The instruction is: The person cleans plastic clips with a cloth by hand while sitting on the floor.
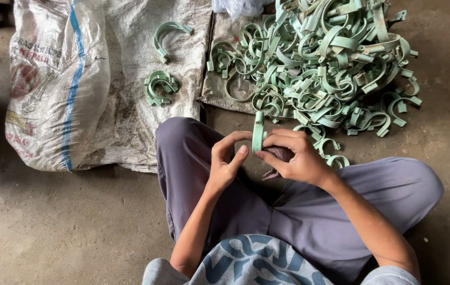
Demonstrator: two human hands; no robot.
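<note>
Sitting cross-legged on the bare concrete floor (pixel 66 227), a person in grey-purple trousers (pixel 309 211) holds one pale green curved plastic clip (pixel 258 131) upright above the lap. The right hand (pixel 293 157) pinches the clip between thumb and fingers at its lower part, with something dark tucked under the palm that cannot be made out. The left hand (pixel 226 161) sits just beside the clip, its fingers curled and its thumb stretched toward the clip's lower end; whether the thumb touches it cannot be told.

Beyond the clip, away from the person, lies a large tangled heap of matching green plastic clips (pixel 320 63), partly on a worn grey woven mat (pixel 217 87) and partly spilling onto the floor. A few loose clips (pixel 330 150) lie just past the right hand, near the held clip. Left of the clip, farther off, a dirty white woven sack with a blue stripe (pixel 58 79) is spread flat. On it rest a small nested cluster of green clips (pixel 160 87) and a single larger green clip (pixel 168 34).
</note>
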